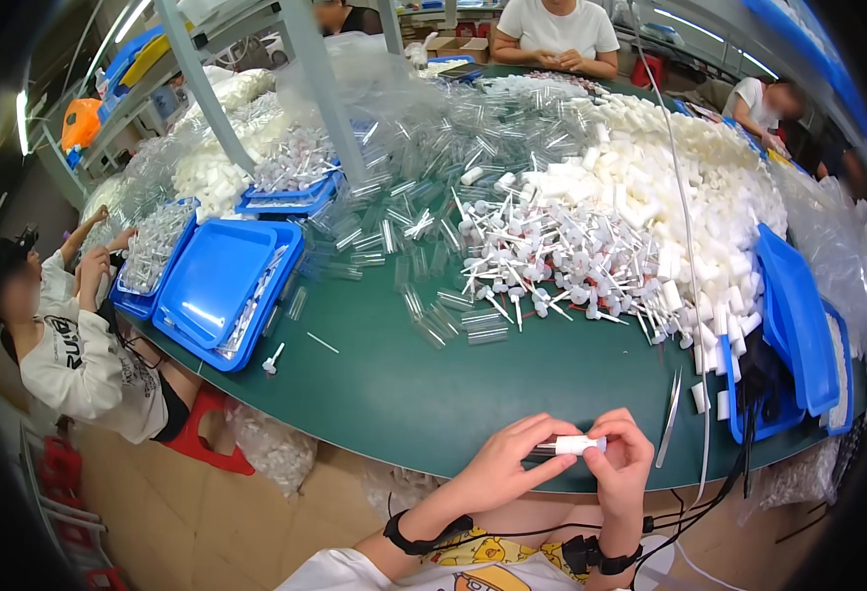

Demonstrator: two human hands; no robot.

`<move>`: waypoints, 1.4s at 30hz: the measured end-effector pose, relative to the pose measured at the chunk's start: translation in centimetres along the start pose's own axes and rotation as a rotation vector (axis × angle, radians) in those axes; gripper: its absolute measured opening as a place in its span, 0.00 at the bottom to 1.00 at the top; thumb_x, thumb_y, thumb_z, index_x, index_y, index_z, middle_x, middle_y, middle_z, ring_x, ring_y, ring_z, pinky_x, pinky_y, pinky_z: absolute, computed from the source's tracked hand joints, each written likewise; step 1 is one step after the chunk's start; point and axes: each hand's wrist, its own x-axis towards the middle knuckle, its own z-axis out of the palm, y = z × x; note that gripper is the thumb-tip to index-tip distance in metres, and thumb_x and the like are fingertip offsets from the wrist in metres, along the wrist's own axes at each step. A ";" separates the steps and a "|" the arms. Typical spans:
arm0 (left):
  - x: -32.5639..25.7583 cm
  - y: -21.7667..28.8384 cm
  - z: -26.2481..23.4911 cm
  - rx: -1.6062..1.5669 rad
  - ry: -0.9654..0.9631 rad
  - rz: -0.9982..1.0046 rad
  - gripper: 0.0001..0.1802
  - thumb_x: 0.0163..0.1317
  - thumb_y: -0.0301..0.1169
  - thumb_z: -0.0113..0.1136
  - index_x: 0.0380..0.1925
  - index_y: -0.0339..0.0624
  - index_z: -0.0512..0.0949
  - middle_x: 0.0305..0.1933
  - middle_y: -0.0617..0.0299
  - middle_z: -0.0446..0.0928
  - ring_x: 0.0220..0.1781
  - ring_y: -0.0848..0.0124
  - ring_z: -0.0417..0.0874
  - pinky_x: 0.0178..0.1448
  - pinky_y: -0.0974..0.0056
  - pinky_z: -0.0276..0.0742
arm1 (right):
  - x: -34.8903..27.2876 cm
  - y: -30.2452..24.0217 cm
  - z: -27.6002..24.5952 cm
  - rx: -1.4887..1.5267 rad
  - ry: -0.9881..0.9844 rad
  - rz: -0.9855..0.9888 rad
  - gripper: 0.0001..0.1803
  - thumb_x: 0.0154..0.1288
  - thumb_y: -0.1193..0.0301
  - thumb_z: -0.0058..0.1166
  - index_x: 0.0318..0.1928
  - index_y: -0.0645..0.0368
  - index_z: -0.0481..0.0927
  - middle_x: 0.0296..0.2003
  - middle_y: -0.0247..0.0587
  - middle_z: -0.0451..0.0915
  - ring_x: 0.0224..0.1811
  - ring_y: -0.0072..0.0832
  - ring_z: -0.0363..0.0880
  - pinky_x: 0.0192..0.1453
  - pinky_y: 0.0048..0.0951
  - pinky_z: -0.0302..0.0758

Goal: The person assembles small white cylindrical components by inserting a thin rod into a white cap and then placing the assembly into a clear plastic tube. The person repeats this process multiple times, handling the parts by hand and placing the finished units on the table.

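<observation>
My left hand [505, 463] and my right hand [619, 463] meet at the near edge of the green table [404, 394]. Together they grip a small tube [564, 446]: its clear end lies in my left fingers and its white cap end in my right fingers. A heap of white spray-pump heads with thin stems [542, 261] lies further out on the table. Loose clear tubes [443, 310] are scattered to the left of that heap. A big mound of white caps [670, 167] rises behind and to the right.
Blue trays lie at the left [219, 286] and the right [796, 315] of the table. A seated person in a white shirt [69, 340] works at the left. More people sit at the far side [552, 34] and the far right [768, 103]. A grey shelf post [325, 89] stands on the table.
</observation>
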 end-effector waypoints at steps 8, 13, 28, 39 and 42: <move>0.1 -0.4 0.4 0.184 -0.063 0.121 0.18 0.60 0.36 0.54 0.48 0.41 0.71 0.37 0.58 0.72 0.41 0.60 0.72 0.47 0.61 0.66 | -0.6 0.5 -0.6 0.028 0.009 -0.041 0.10 0.46 0.83 0.59 0.32 0.66 0.77 0.34 0.41 0.70 0.35 0.24 0.69 0.41 0.24 0.68; -0.1 -1.1 0.4 0.229 -0.078 0.151 0.18 0.61 0.39 0.52 0.47 0.41 0.70 0.38 0.57 0.73 0.40 0.59 0.72 0.48 0.60 0.64 | -0.7 0.4 -0.4 -0.007 -0.014 -0.037 0.09 0.47 0.83 0.59 0.32 0.66 0.77 0.34 0.41 0.70 0.34 0.24 0.70 0.40 0.23 0.69; -0.4 -1.2 0.1 0.172 -0.130 0.111 0.13 0.62 0.38 0.50 0.37 0.40 0.69 0.32 0.55 0.72 0.36 0.57 0.72 0.45 0.59 0.65 | -0.1 -0.5 0.4 -0.142 -0.141 -0.025 0.08 0.51 0.79 0.58 0.34 0.64 0.78 0.40 0.42 0.68 0.43 0.28 0.67 0.46 0.28 0.67; -0.4 -0.8 0.3 0.201 -0.144 0.097 0.13 0.62 0.33 0.49 0.44 0.39 0.71 0.34 0.58 0.76 0.36 0.60 0.74 0.44 0.60 0.66 | 0.3 -0.3 -0.4 0.100 -0.214 0.075 0.07 0.57 0.80 0.51 0.38 0.67 0.75 0.44 0.47 0.72 0.46 0.30 0.70 0.50 0.30 0.68; -0.3 -0.7 0.3 0.171 -0.138 0.097 0.13 0.61 0.33 0.49 0.44 0.39 0.72 0.33 0.61 0.78 0.36 0.62 0.75 0.45 0.62 0.67 | 0.3 -0.3 -0.6 0.181 -0.236 0.057 0.10 0.59 0.79 0.49 0.41 0.69 0.75 0.45 0.48 0.71 0.47 0.31 0.71 0.50 0.30 0.69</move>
